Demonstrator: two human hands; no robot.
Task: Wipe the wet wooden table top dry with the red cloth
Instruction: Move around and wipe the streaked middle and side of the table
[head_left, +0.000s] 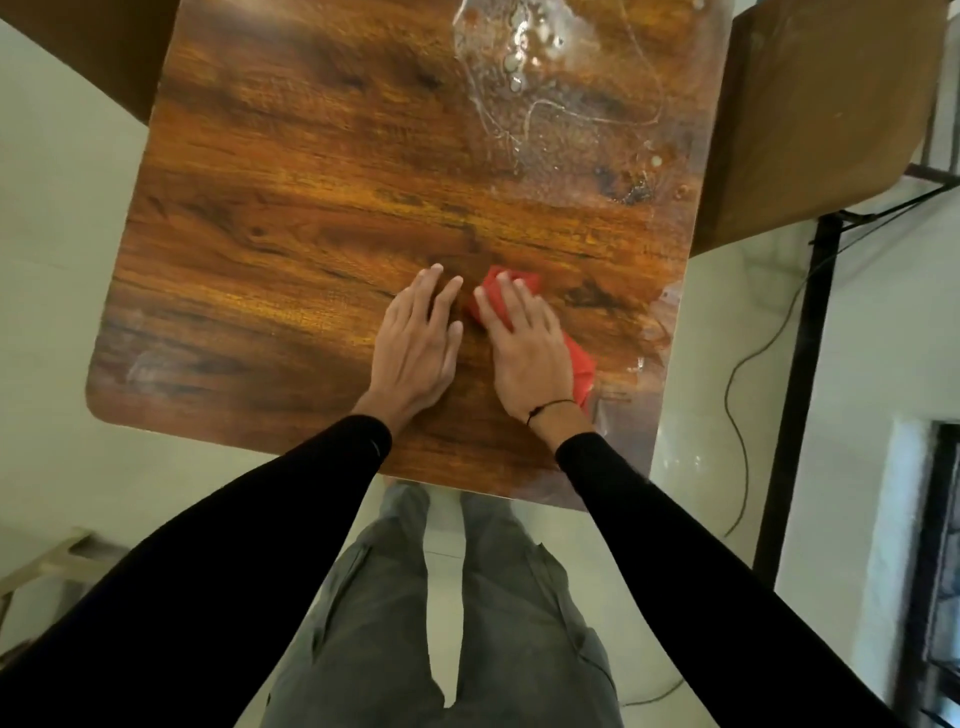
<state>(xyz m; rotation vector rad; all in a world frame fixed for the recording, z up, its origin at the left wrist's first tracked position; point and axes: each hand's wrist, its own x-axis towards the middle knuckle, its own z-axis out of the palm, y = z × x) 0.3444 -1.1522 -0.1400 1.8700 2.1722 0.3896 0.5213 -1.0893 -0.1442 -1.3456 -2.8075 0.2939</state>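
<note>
The wooden table top (311, 197) fills the upper view, square with rounded corners. A large puddle of water (550, 88) with bubbles lies at its far right, and a wet sheen (649, 338) runs along the right edge. The red cloth (582, 364) lies bunched near the table's front right. My right hand (524, 348) presses flat on top of the cloth, covering most of it. My left hand (415, 338) rests flat on bare wood just left of the cloth, fingers slightly apart, holding nothing.
Two brown chair seats flank the table, one at the far right (815, 114) and one at the far left corner (104, 47). A black metal frame (800, 374) and a loose cable (737, 415) are on the pale floor to the right. My legs stand at the table's front edge.
</note>
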